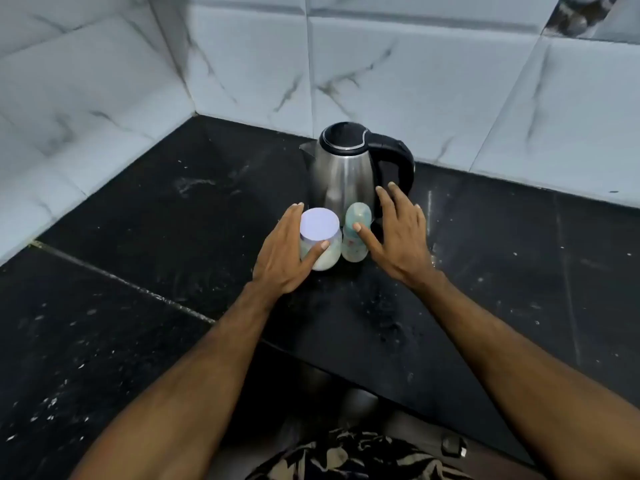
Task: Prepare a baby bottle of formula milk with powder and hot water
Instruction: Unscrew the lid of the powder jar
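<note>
A clear jar of white powder point(325, 259) with a flat white lid stands on the black counter point(173, 209). My left hand point(287, 254) is around its left side, fingers straight and thumb touching its front. Right beside it stands a capped baby bottle point(356, 233). My right hand point(398, 233) is spread just right of the bottle, thumb tip touching the cap, fingers straight. A steel electric kettle point(346, 171) with a black lid and handle stands directly behind both.
White marble-patterned wall tiles point(398, 74) close off the corner behind and to the left. The counter's front edge point(381, 386) runs diagonally below my arms. The black surface is speckled with white specks.
</note>
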Motion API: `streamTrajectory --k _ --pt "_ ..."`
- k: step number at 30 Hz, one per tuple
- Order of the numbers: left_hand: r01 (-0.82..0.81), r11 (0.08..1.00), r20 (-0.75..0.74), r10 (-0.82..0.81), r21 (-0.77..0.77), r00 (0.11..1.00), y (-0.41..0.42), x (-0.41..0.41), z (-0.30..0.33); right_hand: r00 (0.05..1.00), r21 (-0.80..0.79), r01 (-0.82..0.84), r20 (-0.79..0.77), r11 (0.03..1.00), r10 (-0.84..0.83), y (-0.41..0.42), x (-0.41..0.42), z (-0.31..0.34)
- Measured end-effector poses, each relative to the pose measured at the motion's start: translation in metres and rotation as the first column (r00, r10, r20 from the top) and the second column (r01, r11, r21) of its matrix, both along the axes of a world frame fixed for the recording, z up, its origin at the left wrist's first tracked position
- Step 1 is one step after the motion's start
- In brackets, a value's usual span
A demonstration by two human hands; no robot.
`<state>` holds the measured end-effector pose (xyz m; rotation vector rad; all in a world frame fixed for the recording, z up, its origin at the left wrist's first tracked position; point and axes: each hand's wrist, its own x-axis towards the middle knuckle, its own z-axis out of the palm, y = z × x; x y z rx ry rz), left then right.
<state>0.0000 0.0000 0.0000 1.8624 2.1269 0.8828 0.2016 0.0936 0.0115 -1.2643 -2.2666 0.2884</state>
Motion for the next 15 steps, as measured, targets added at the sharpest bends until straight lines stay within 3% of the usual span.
streamTrajectory --k 15 --pt "-0.075 0.994 0.219 0.091 -0.080 0.971 0.011 0.011 -0.007 0.999 -0.074 0.040 0.028 0.996 -0.038 -0.010 0.010 -0.027"
